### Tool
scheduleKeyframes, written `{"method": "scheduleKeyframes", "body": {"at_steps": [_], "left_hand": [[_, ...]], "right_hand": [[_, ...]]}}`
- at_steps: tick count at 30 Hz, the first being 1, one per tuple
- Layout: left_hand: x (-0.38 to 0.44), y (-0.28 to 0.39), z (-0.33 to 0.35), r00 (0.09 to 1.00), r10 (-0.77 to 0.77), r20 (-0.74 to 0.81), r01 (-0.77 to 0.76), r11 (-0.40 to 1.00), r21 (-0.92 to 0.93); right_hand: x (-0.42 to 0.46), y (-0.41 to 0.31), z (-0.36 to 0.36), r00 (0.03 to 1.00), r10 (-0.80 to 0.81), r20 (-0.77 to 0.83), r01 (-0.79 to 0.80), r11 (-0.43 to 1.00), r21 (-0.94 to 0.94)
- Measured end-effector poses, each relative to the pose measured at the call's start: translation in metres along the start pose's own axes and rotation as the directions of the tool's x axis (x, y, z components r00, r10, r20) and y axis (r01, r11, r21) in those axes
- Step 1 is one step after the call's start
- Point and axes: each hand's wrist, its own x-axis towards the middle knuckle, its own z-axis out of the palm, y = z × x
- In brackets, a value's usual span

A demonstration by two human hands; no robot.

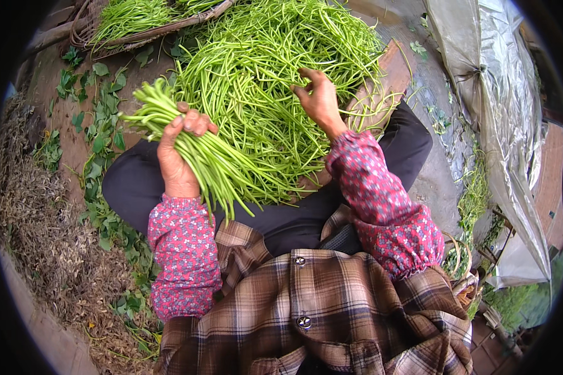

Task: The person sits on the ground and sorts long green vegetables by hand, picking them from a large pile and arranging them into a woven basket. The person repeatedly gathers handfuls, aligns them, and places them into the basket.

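Note:
A thick bundle of green leafless stems (225,164) is gripped in my left hand (180,145), its cut ends pointing to the upper left and the long ends hanging over my lap. In front of me lies a big loose heap of the same green stems (262,84), reaching up to my crossed legs. My right hand (316,98) is over the right part of this heap, thumb and fingers curled and apart, close to a few stems. Whether a stem lies between those fingertips, I cannot tell.
A woven basket (169,30) with more stems stands at the upper left. Green leaves (96,168) and dry plant litter (61,234) cover the ground on the left. A wooden board (387,79) lies beside the heap; plastic sheeting (502,117) hangs at the right.

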Motion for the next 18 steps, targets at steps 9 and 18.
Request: {"method": "scheduleKeyframes", "body": {"at_steps": [9,18], "left_hand": [[-0.003,-0.014,-0.003,0.993,-0.034,-0.114,0.053,0.984,0.169],[0.000,-0.025,-0.008,0.997,-0.014,-0.075,0.034,0.959,0.282]], "right_hand": [[0.006,-0.087,-0.044,0.986,-0.135,0.095,0.097,0.940,0.327],[-0.047,-0.145,-0.027,0.797,-0.393,0.458,0.317,0.919,0.236]]}}
